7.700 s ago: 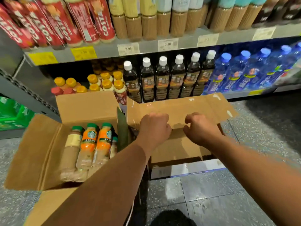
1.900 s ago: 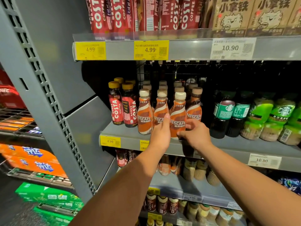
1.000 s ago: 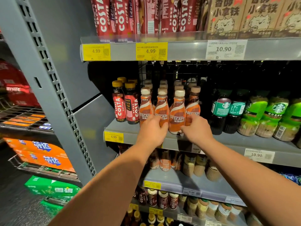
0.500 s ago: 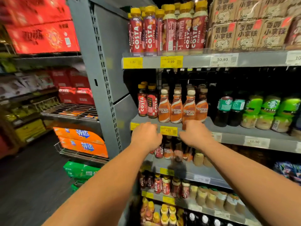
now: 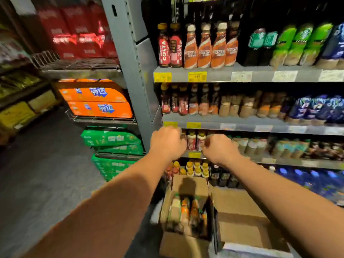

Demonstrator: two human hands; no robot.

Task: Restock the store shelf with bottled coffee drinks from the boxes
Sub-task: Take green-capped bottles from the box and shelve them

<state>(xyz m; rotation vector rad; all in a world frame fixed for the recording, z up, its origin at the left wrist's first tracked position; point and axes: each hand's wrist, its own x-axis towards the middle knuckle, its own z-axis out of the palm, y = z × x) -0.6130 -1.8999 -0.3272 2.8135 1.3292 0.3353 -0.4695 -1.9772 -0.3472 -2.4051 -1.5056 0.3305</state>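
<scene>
You have one camera on your head — it looks forward and down at the store shelf (image 5: 242,75), close up, past your arms to the open box (image 5: 186,211) on the floor.

Two bare forearms — no sleeves, no gloves.

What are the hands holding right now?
Nothing that shows. The left hand and right hand are curled into loose fists in front of the shelf, above the box of bottles; no bottle is seen in either.
</scene>
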